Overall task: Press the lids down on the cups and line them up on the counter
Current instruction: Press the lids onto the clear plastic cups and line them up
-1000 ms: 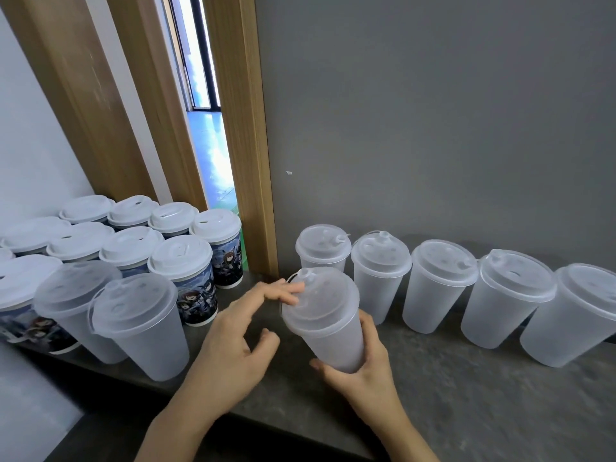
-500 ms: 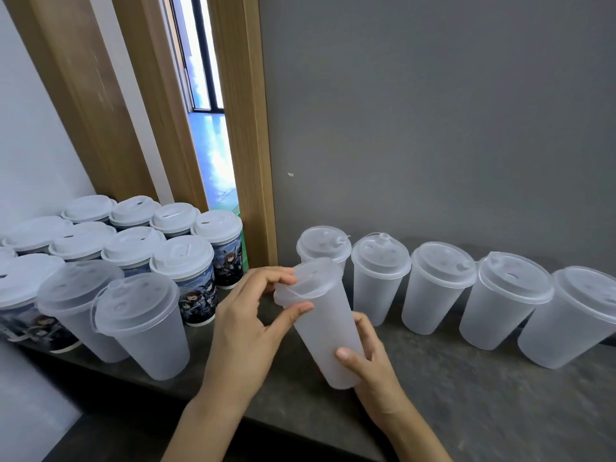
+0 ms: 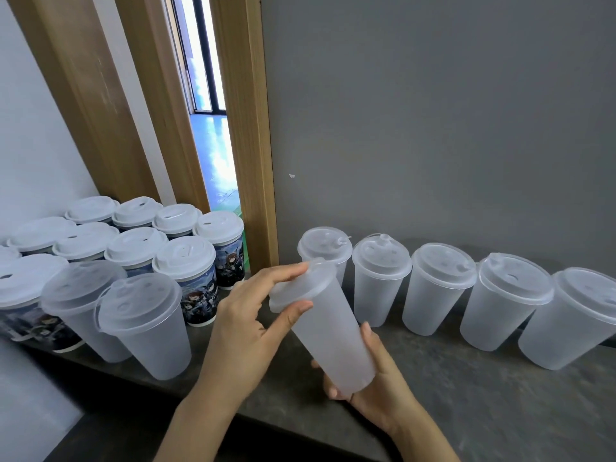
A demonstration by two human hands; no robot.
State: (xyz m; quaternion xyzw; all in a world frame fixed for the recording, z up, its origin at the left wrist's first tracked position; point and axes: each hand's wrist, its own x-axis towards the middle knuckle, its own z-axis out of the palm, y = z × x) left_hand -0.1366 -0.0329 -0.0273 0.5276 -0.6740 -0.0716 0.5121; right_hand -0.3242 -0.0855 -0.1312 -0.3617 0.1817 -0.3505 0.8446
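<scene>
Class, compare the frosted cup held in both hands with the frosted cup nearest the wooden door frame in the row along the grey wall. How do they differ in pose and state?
The held cup is tilted, its top leaning left; the row cup stands upright. The held cup is off the counter, gripped by the right hand at its base, with the left hand pinching its lid; the row cup rests on the counter untouched. Both are frosted and lidded.

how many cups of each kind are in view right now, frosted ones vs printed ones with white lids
Frosted clear cups standing on the counter: 7
Frosted clear cup held by left hand and right hand: 1
Printed cups with white lids: 10, one cut off at the left edge
Total: 18
</scene>
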